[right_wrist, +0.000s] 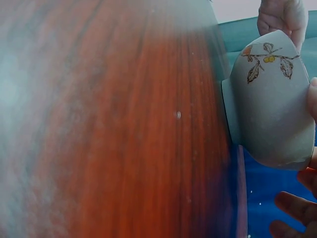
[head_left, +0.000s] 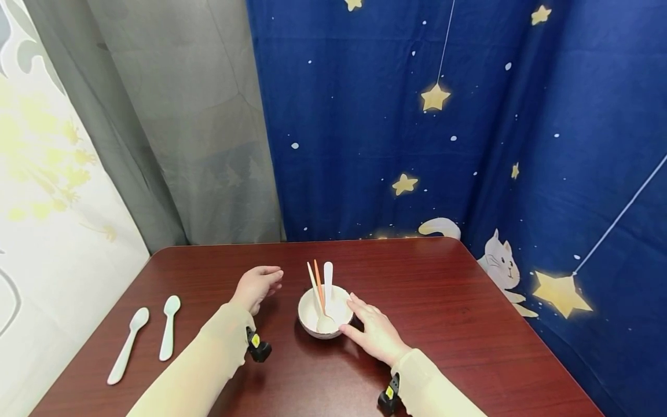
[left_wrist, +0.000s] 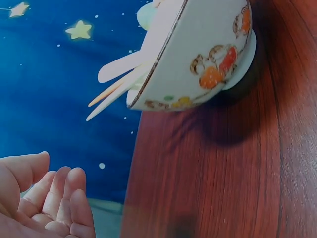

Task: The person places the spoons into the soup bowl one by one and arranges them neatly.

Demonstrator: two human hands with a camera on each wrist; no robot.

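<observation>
A white bowl [head_left: 307,326] with painted fruit on its side [left_wrist: 213,69] stands on the table. A cream spoon [head_left: 325,321], an orange utensil handle [head_left: 317,278] and a white utensil handle [head_left: 328,275] lean in it; the lower ends of the last two are hard to make out. My right hand [head_left: 379,333] touches the bowl's right side, thumb at the near rim and fingers spread along the edge. To the left of the bowl and apart from it, my left hand [head_left: 259,288] hovers with loosely bent fingers [left_wrist: 77,203], holding nothing.
Two pale spoons, one whitish [head_left: 127,347] and one light green [head_left: 169,328], lie at the left of the brown table [head_left: 417,272]. Behind its far edge hang a grey curtain [head_left: 208,145] and a blue star-patterned curtain [head_left: 354,127].
</observation>
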